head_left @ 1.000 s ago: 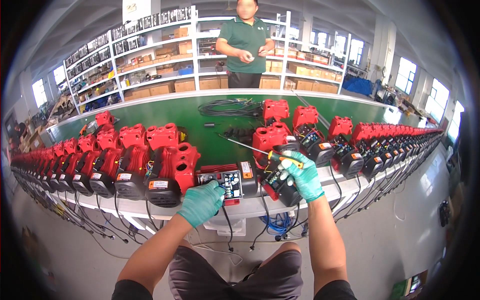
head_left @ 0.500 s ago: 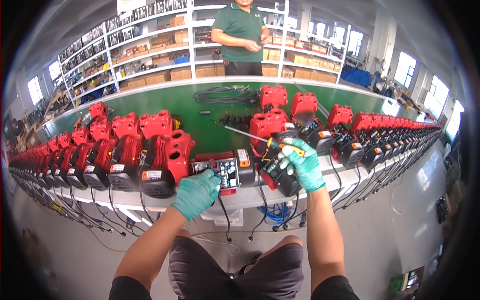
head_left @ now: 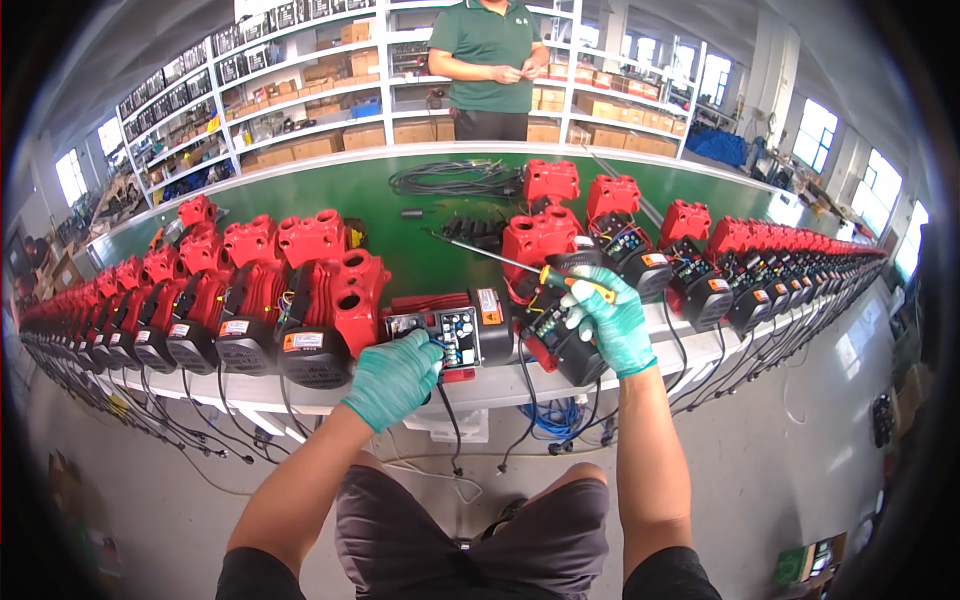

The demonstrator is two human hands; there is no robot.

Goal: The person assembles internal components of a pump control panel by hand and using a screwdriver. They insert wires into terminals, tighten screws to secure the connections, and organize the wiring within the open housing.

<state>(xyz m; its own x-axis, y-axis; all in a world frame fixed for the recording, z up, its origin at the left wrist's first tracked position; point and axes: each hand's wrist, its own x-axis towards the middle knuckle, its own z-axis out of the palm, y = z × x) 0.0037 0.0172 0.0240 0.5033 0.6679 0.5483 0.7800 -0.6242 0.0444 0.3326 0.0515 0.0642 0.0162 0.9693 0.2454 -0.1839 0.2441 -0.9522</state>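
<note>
My left hand (head_left: 396,376), in a green glove, is at the open electrical box (head_left: 462,338) of a red and black motor pump lying on its side. Its fingers are drawn together at the left part of the circuit board, beside a blue wire; what they pinch is hidden. In my gloved right hand (head_left: 615,322) is a screwdriver (head_left: 500,256) with a yellow and black handle. Its long shaft points up and left, above the bench and away from the board. Just below that hand rests another opened pump unit (head_left: 572,350).
Rows of red pumps (head_left: 325,295) line the bench edge left and right, their black power cables (head_left: 455,430) hanging down. A grey cable coil (head_left: 455,180) lies on the green bench top (head_left: 400,265). Across it stands a person in a green shirt (head_left: 487,45), before shelves (head_left: 300,110).
My view has shifted slightly. Both hands stay near the same places, and the screwdriver's tip has moved slightly left and up. The person opposite has brought their hands closer together.
</note>
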